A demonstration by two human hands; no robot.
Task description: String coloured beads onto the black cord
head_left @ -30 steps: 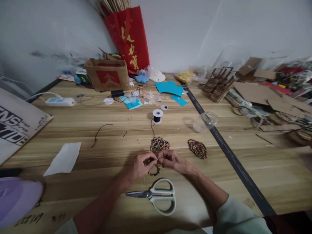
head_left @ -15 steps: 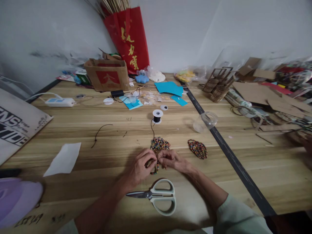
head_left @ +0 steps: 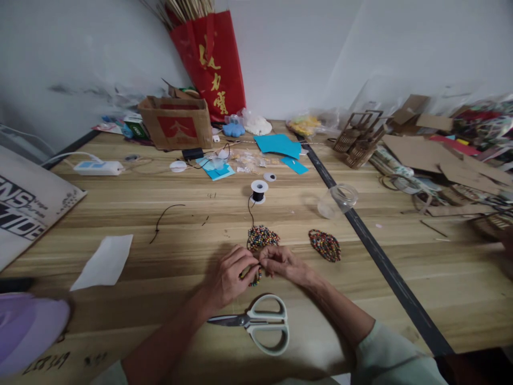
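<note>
A small loop of multicoloured beads, a beaded bracelet (head_left: 256, 280), hangs under my pinched fingertips. My left hand (head_left: 235, 272) grips its upper end, thumb and index finger pressed together. Touching it there, my right hand (head_left: 284, 264) pinches the same end; the thin cord between the fingers is hard to make out. Just beyond my fingers lies a heap of mixed beads (head_left: 263, 237). Black cord runs toward the heap from a white spool (head_left: 258, 192). Closer to me, the pale-handled scissors (head_left: 256, 323) lie flat, blades pointing left. Coiled bead strands (head_left: 324, 245) rest to the right.
A clear plastic container (head_left: 338, 201) stands on the right near a dark strip (head_left: 380, 262) across the table. White paper (head_left: 103, 262) and a loose black cord (head_left: 160, 220) lie left. A cardboard box (head_left: 180, 124) and red bag (head_left: 220, 69) stand at the back.
My left fingers have straightened and closed in toward my right fingertips, covering more of the bracelet's loop. My right hand has barely moved, and the things on the table stay put.
</note>
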